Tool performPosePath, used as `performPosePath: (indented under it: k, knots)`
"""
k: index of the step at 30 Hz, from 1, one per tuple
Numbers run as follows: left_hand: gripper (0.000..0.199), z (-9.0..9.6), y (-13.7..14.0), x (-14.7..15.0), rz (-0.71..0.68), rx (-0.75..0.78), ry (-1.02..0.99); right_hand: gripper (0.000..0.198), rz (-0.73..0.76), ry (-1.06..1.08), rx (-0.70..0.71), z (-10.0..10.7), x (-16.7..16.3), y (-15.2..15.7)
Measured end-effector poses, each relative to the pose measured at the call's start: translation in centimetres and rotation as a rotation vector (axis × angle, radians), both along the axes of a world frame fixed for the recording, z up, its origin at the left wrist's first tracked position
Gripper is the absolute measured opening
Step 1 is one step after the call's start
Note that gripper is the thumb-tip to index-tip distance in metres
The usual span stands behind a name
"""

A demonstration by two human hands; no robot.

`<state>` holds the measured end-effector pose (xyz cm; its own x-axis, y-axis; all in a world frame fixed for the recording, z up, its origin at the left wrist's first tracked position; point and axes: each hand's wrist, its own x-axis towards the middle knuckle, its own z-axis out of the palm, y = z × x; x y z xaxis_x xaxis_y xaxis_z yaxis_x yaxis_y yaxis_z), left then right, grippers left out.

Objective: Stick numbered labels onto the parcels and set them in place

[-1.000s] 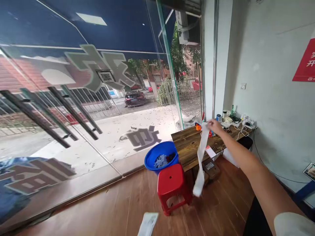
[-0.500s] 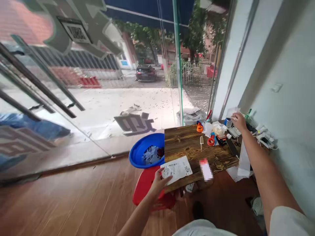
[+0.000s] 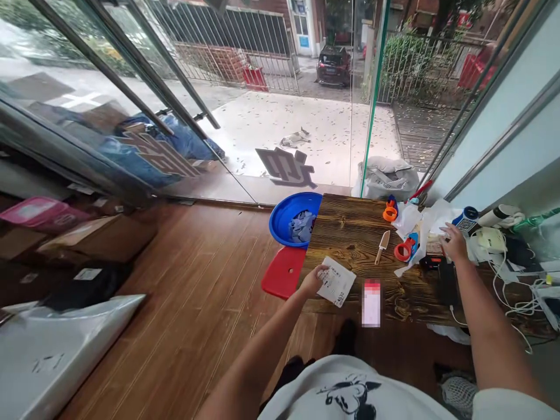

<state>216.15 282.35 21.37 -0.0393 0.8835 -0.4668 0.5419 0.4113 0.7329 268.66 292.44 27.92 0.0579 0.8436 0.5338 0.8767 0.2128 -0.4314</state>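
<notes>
My left hand (image 3: 313,280) grips the left edge of a flat white mailing packet (image 3: 336,282) with printed labels, over the front left of the dark wooden table (image 3: 343,224). My right hand (image 3: 455,242) is over the clutter on the table's right side, fingers apart and pointing left. Just beside its fingertips lies crumpled white plastic film (image 3: 419,248), trailing toward the table's middle. A red tape roll (image 3: 403,251) sits left of the film. Between the hands is a small knife (image 3: 382,247) with a light handle. A blurred pink-and-white rectangle (image 3: 371,303) shows at the front edge.
A blue basin (image 3: 280,224) holding grey scraps and a red plastic stool (image 3: 280,273) stand left of the table. An orange tape dispenser (image 3: 390,211), a black power bank-like block (image 3: 447,283) and white cables (image 3: 499,277) lie rightward. Cartons (image 3: 102,242) line the left.
The view has tilted down and turned left. My right hand has come down to the clutter, and white film now lies spread across it. My left hand still holds the packet, now turned differently.
</notes>
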Motion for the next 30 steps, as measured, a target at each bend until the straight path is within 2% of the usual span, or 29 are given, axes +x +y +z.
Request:
performPosePath:
  k: [3, 5, 8, 10, 12, 15, 18, 22, 25, 28, 30]
  knots:
    - [0.063, 0.0, 1.6, 0.2, -0.141, 0.056, 0.106, 0.057, -0.107, 0.069, -0.039, -4.7, -3.3, -3.5]
    - [0.074, 0.2, 2.5, 0.5, -0.170, 0.132, 0.169, 0.068, -0.216, 0.196, -0.104, -7.8, -7.5, -7.6]
    - [0.075, 0.1, 2.1, 0.9, -0.097, 0.238, 0.245, 0.088, -0.279, 0.312, -0.435, -12.2, -15.7, -14.9]
    - [0.068, -0.4, 0.1, 1.1, 0.001, 0.266, 0.268, 0.106, -0.292, 0.308, -0.525, -14.3, -21.1, -19.3]
    - [0.058, -1.3, -2.7, 1.2, 0.102, 0.250, 0.272, 0.114, -0.352, 0.271, -0.602, -15.5, -25.4, -22.2]
    - [0.034, -3.3, -6.8, 1.9, 0.223, 0.150, 0.240, 0.110, -0.424, 0.219, -0.711, -15.6, -28.8, -23.4]
    - [0.017, -5.6, -8.8, 3.2, 0.285, 0.042, 0.145, 0.101, -0.474, 0.250, -0.795, -14.7, -29.0, -22.4]
    - [0.014, -7.8, -8.1, 4.4, 0.326, -0.032, -0.001, 0.093, -0.501, 0.325, -0.837, -13.7, -27.7, -21.2]
    - [0.014, -8.7, -7.0, 3.8, 0.364, -0.072, -0.068, 0.075, -0.481, 0.436, -0.873, -13.1, -27.3, -21.1]
    - [0.017, -9.1, -6.8, 1.8, 0.395, -0.105, -0.115, 0.061, -0.373, 0.607, -0.877, -12.1, -27.4, -21.6]
    - [0.018, -9.2, -7.4, 0.1, 0.418, -0.116, -0.138, 0.059, -0.263, 0.721, -0.854, -11.0, -27.7, -22.2]
